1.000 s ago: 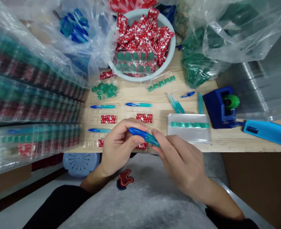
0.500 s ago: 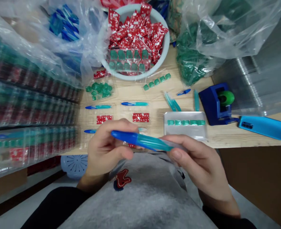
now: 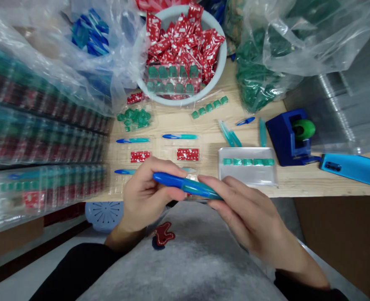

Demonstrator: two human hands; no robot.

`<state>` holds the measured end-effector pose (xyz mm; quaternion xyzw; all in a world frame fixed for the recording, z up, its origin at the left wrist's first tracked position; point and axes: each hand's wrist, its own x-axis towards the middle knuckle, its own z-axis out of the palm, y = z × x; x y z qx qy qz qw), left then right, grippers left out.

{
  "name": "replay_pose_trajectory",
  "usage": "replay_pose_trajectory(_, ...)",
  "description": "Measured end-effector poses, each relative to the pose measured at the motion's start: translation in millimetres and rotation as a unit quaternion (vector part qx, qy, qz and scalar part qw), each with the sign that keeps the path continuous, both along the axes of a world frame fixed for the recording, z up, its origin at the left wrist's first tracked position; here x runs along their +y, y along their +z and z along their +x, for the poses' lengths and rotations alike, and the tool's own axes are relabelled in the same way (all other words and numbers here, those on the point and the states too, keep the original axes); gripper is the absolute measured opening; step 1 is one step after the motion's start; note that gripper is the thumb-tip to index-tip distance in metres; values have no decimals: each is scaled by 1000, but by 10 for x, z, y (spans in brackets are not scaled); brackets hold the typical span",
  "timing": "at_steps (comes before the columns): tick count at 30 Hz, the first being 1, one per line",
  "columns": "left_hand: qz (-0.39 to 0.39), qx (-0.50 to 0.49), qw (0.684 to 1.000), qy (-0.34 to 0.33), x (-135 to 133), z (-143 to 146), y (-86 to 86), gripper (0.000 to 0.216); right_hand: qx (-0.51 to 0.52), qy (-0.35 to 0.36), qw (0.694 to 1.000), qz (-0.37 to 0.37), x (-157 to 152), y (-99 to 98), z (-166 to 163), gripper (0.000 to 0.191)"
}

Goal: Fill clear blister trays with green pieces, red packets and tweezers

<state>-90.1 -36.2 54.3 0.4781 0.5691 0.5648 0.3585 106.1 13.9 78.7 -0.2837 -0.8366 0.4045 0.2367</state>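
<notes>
Both my hands hold one blue and teal pen [image 3: 185,185] level above my lap, just in front of the table edge. My left hand [image 3: 145,196] pinches its dark blue end. My right hand [image 3: 244,211] grips the teal end with closed fingers, which cover that tip. Behind the pen lie clear plastic trays [image 3: 159,155] that hold similar pens [image 3: 179,136] and red packets [image 3: 188,154]. A grey tray [image 3: 250,173] with a row of green pieces [image 3: 246,161] sits to the right.
A pale bowl [image 3: 221,67] of red packets stands at the back. Plastic bags of green pieces [image 3: 260,83] and blue pens [image 3: 90,33] flank it. Stacked filled trays [image 3: 40,138] rise on the left. A blue tape dispenser [image 3: 289,136] and blue phone [image 3: 354,169] sit right.
The pen showed longer half a second ago with its teal part drawn out; now my right hand has slid back over it toward the left hand, as a second ago.
</notes>
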Motion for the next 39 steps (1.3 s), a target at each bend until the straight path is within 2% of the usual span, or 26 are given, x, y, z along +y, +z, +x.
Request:
replay_pose_trajectory(2, 21, -5, 1000, -14, -4, 7, -9, 26, -29, -17, 997, 72, -31, 3, -10, 35)
replay_pose_trajectory(4, 37, 11, 999, -20, 25, 10, 3, 24, -37, -24, 995, 87, -35, 7, -14, 34)
replay_pose_trajectory(7, 84, 89, 992, -37, 102, -27, 79, 30, -12, -15, 1000, -1, 6, 14, -5, 32)
replay_pose_trajectory(10, 103, 204, 964, -135, 158, -118, 202, 31, 17, 19, 994, -108, 68, 19, 7, 32)
replay_pose_trajectory(13, 80, 282, 930, -219, 160, -200, 312, 28, 20, 36, 990, -133, 101, 26, 6, 30)
replay_pose_trajectory(15, 68, 311, 917, -240, 152, -226, 360, 26, 19, 34, 995, -96, 96, 36, 2, 27)
replay_pose_trajectory(18, 71, 340, 901, -260, 163, -236, 401, 20, -11, 20, 1000, 20, 65, 58, 0, 25)
replay_pose_trajectory(21, 68, 335, 898, -278, 201, -241, 419, 21, -42, 10, 989, 141, 45, 79, 8, 25)
replay_pose_trajectory(23, 64, 323, 898, -290, 223, -248, 415, 24, -49, 13, 984, 173, 47, 91, 20, 24)
replay_pose_trajectory(25, 69, 330, 899, -281, 231, -254, 399, 24, -43, 14, 990, 135, 61, 101, 42, 24)
replay_pose_trajectory(27, 104, 368, 889, -253, 230, -261, 378, 23, -30, 14, 999, 43, 80, 110, 74, 25)
replay_pose_trajectory(29, 158, 428, 859, -233, 229, -268, 365, 20, -17, 22, 998, -54, 96, 112, 113, 29)
replay_pose_trajectory(31, 213, 476, 818, -244, 238, -277, 368, 17, -12, 30, 993, -109, 103, 105, 149, 33)
replay_pose_trajectory(35, 262, 525, 767, -259, 279, -296, 403, 14, -11, 27, 994, -109, 93, 81, 192, 35)
replay_pose_trajectory(39, 252, 538, 754, -280, 310, -314, 431, 20, -21, 28, 998, -54, 90, 104, 193, 33)
